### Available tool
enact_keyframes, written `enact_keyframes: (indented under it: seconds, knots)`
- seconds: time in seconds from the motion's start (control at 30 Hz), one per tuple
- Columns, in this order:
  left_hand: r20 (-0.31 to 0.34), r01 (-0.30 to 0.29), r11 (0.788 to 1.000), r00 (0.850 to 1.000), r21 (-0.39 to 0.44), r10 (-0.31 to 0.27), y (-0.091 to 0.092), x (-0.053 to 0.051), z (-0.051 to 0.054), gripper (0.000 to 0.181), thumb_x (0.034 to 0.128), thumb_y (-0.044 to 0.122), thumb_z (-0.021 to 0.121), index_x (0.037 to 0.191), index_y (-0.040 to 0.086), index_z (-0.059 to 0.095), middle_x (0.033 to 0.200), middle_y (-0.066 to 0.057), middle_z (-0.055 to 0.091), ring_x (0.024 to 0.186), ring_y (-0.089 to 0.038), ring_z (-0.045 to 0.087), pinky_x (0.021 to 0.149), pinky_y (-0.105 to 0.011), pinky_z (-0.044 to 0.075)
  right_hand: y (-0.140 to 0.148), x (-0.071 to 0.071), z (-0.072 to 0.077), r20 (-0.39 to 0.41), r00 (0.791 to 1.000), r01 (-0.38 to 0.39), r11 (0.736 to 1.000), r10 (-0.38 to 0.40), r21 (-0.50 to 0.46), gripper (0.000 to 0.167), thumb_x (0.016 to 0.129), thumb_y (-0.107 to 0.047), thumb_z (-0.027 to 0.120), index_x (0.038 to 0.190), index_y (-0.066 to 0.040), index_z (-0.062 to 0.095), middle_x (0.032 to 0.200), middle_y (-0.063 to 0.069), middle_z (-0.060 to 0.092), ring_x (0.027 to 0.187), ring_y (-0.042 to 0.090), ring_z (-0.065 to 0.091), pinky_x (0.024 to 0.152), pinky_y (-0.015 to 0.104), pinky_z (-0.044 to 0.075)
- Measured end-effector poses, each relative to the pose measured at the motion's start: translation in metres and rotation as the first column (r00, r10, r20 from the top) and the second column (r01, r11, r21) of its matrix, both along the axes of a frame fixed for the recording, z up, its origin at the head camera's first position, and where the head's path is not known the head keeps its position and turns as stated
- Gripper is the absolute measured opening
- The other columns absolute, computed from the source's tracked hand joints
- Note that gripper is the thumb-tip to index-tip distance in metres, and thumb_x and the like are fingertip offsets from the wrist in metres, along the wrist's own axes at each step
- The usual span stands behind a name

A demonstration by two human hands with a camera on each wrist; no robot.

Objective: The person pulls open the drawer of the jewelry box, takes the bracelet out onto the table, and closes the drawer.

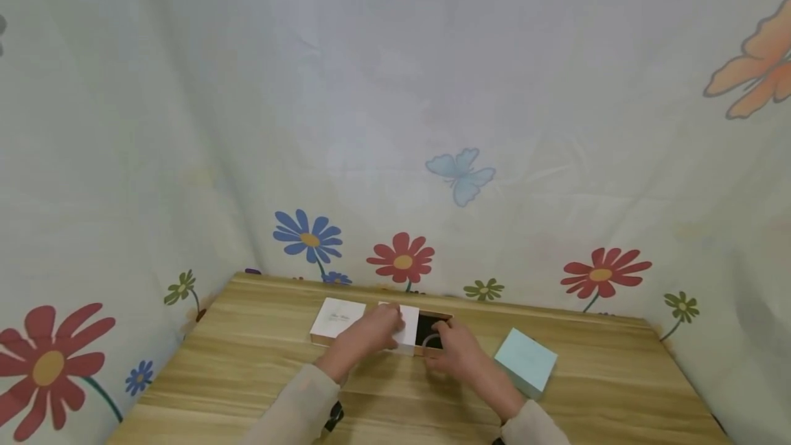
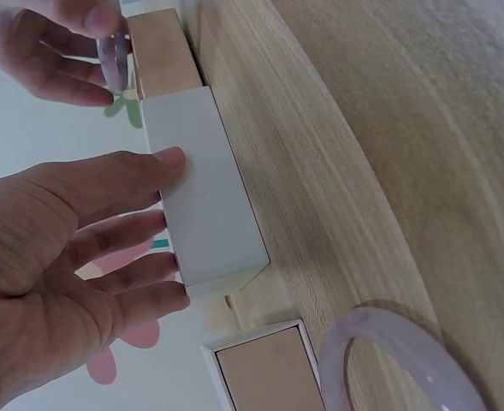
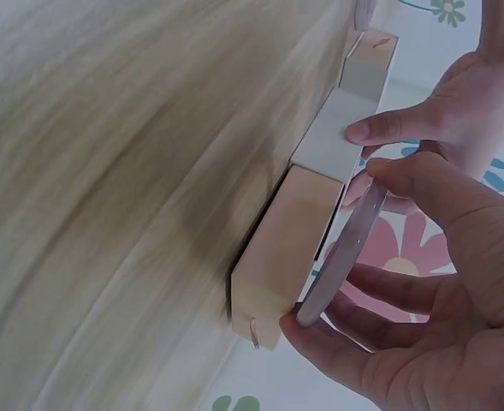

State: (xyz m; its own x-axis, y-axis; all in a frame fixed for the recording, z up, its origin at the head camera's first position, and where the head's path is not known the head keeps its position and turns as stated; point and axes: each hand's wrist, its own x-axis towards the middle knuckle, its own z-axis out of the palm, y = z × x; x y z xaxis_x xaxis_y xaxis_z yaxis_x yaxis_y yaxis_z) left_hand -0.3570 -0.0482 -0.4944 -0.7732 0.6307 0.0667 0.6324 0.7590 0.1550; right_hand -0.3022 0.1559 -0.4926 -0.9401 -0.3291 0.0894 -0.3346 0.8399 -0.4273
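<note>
My left hand [image 1: 377, 332] grips the white sleeve [image 2: 209, 188] of a drawer box, its thumb on the near side and its fingers on the far side. The box's tan drawer [image 3: 290, 227], dark inside, is pulled out to the right. Above this drawer, my right hand [image 1: 457, 349] pinches a pale lilac bangle [image 3: 346, 253] at its rim between thumb and fingers. The bangle is tilted, close to the drawer's edge; whether it touches is unclear. A second lilac bangle [image 2: 414, 342] lies on the table, hidden in the head view.
Left of the held box stands another white box [image 1: 338, 314] with a tan front. A light blue box [image 1: 525, 359] sits to the right, beside my right forearm. The wooden table [image 1: 605, 390] meets a flowered curtain [image 1: 346, 122] at its back and sides.
</note>
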Motion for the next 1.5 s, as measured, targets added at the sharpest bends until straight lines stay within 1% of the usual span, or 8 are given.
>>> enact_keyframes:
  seconds: [0.13,0.27,0.67,0.83,1.03,1.27,1.4,1.5]
  knots:
    - [-0.038,0.020,1.000,0.999,-0.021,-0.021,-0.002,0.000,0.002,0.021,0.0747,0.012,0.090,0.074,0.009,0.070,0.090,-0.002,0.060,0.075,-0.012,0.053,0.067,-0.024,0.049,-0.001,0.003,0.001,0.013,1.000,-0.001,1.000,0.001,-0.005,0.058,0.078,-0.027,0.085,0.120,0.006,0.063,0.110,0.021,0.060,0.098,0.034,0.061,0.087,0.050,0.054]
    - [-0.031,0.006,0.999,0.999,-0.034,-0.007,-0.001,0.000,0.001,0.019,0.0755,0.014,0.091,0.078,0.010,0.073,0.092,-0.002,0.061,0.078,-0.012,0.055,0.069,-0.024,0.050,-0.002,0.008,0.001,0.019,1.000,-0.012,1.000,0.012,0.004,0.058,0.078,-0.026,0.085,0.122,0.005,0.063,0.114,0.022,0.060,0.101,0.035,0.061,0.087,0.049,0.054]
    - [-0.011,-0.007,0.999,1.000,-0.042,0.007,0.000,0.000,0.000,0.017,0.0760,0.014,0.090,0.082,0.010,0.075,0.099,-0.005,0.064,0.091,-0.019,0.064,0.078,-0.028,0.055,-0.004,0.017,-0.008,-0.057,0.998,-0.026,1.000,0.027,0.016,0.059,0.073,-0.026,0.086,0.116,0.008,0.064,0.110,0.022,0.061,0.099,0.037,0.061,0.088,0.051,0.053]
    - [-0.008,-0.017,0.999,1.000,-0.027,0.017,0.000,0.001,0.000,0.017,0.0756,0.013,0.090,0.083,0.009,0.076,0.100,-0.005,0.064,0.091,-0.019,0.064,0.078,-0.027,0.055,-0.004,0.021,-0.010,-0.071,0.997,-0.013,1.000,0.014,0.019,0.061,0.073,-0.027,0.087,0.117,0.008,0.064,0.110,0.022,0.061,0.100,0.038,0.060,0.090,0.051,0.053]
    - [-0.007,-0.011,1.000,1.000,-0.024,0.010,-0.001,0.002,0.000,0.017,0.0756,0.013,0.090,0.079,0.010,0.074,0.100,-0.006,0.064,0.091,-0.020,0.064,0.077,-0.027,0.055,-0.005,0.025,-0.012,-0.080,0.997,0.010,1.000,-0.008,0.026,0.059,0.074,-0.028,0.087,0.116,0.006,0.065,0.111,0.021,0.061,0.100,0.037,0.060,0.089,0.051,0.054]
    - [0.011,-0.028,1.000,1.000,-0.013,0.028,-0.001,0.002,0.000,0.018,0.0764,0.012,0.089,0.078,0.009,0.072,0.101,-0.007,0.064,0.092,-0.019,0.064,0.077,-0.027,0.055,-0.003,0.026,-0.016,-0.105,0.994,0.033,0.999,-0.030,0.023,0.059,0.074,-0.033,0.087,0.116,0.004,0.066,0.111,0.018,0.061,0.098,0.036,0.061,0.087,0.050,0.054]
    - [-0.002,-0.009,1.000,1.000,-0.015,0.009,-0.001,0.001,-0.001,0.023,0.0757,0.011,0.089,0.072,0.009,0.066,0.098,-0.006,0.062,0.088,-0.019,0.063,0.074,-0.027,0.053,-0.002,0.026,-0.019,-0.104,0.994,0.039,0.999,-0.038,0.009,0.060,0.075,-0.034,0.086,0.116,0.004,0.066,0.112,0.018,0.061,0.099,0.035,0.061,0.088,0.050,0.054]
    - [-0.003,-0.006,1.000,1.000,-0.018,0.006,-0.001,0.001,0.000,0.023,0.0759,0.011,0.089,0.073,0.009,0.066,0.098,-0.007,0.062,0.088,-0.019,0.062,0.074,-0.027,0.053,-0.001,0.026,-0.021,-0.115,0.992,0.043,0.999,-0.043,-0.003,0.060,0.075,-0.034,0.086,0.117,0.004,0.066,0.112,0.017,0.061,0.100,0.035,0.061,0.088,0.049,0.054]
